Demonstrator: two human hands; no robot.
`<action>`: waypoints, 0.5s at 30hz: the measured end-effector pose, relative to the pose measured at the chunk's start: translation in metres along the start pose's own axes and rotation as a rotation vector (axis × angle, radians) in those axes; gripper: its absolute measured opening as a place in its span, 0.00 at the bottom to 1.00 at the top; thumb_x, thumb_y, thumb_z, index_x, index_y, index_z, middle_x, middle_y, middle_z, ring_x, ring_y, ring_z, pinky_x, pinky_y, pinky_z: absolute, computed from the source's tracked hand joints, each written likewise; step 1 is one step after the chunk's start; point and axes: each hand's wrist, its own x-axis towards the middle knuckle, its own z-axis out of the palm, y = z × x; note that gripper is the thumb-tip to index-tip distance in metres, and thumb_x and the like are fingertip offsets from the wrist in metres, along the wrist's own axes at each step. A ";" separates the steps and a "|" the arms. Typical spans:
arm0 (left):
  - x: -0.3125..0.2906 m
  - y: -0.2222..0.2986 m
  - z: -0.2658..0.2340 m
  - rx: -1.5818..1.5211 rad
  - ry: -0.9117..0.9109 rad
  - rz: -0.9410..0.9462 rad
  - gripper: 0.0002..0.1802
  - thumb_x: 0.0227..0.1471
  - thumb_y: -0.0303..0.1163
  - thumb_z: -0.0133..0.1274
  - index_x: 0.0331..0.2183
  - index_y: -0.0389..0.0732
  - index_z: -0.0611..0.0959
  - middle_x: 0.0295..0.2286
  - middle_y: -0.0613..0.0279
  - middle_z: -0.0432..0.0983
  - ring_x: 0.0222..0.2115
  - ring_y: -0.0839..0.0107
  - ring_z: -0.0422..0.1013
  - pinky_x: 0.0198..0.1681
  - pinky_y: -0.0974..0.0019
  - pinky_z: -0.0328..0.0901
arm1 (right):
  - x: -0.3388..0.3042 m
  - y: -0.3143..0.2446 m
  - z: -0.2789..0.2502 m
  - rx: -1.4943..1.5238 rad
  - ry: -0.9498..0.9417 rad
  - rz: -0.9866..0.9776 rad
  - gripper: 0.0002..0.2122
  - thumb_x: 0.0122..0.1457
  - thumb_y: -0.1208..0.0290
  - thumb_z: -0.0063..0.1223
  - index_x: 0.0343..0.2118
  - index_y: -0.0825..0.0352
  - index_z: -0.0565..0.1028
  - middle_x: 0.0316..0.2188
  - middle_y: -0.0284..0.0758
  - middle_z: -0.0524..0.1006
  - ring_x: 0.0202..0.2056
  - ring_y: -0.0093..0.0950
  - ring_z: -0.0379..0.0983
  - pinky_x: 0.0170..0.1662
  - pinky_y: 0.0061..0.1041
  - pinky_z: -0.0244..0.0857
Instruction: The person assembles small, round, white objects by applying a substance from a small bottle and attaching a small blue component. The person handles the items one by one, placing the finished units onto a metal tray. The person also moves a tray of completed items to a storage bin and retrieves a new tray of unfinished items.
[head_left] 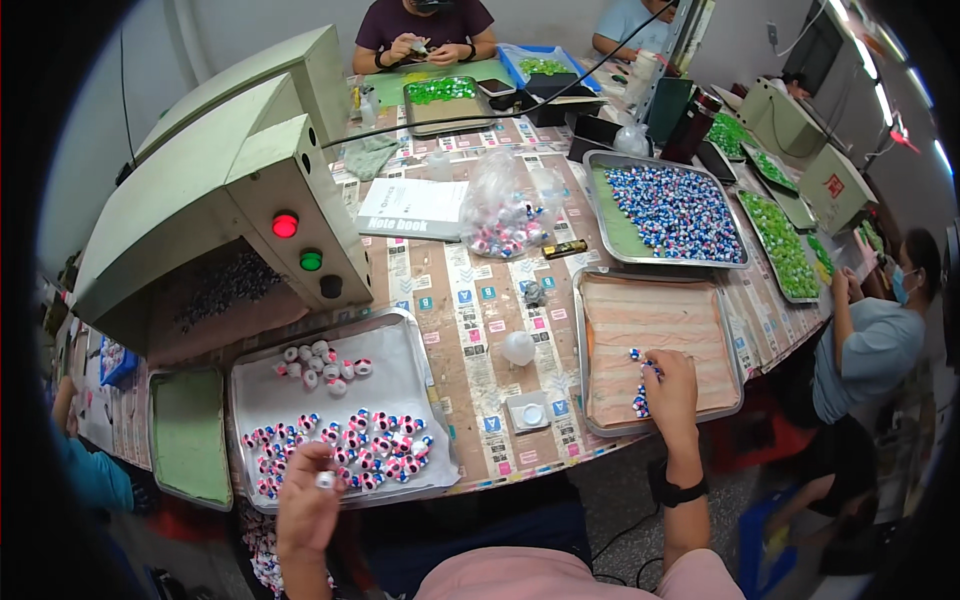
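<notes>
While the left hand [308, 495] pinches a white bead-like piece [325, 481] at the paper-lined tray [400, 365], the right hand [670, 385] touches blue-and-white pieces [641, 402] on cloth [650, 310], grip unclear; probably light, hard and slippery, each suits side-pinching.

I wear a pale pink short-sleeved top [530, 577] and a wide black wristband [677, 487] on my right arm [686, 530].

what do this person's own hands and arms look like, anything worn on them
The ungloved left hand shows nothing worn at its wrist. The ungloved right hand has a wide black band around its wrist, and a pale pink fabric sleeve shows farther up on that side.
</notes>
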 end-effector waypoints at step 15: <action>-0.011 -0.063 0.059 -0.068 -0.254 -0.409 0.16 0.60 0.27 0.45 0.49 0.33 0.71 0.44 0.55 0.71 0.44 0.69 0.72 0.46 0.71 0.69 | -0.034 -0.050 -0.014 0.950 -0.317 0.289 0.10 0.50 0.87 0.54 0.36 0.73 0.76 0.35 0.32 0.73 0.33 0.18 0.72 0.37 0.17 0.68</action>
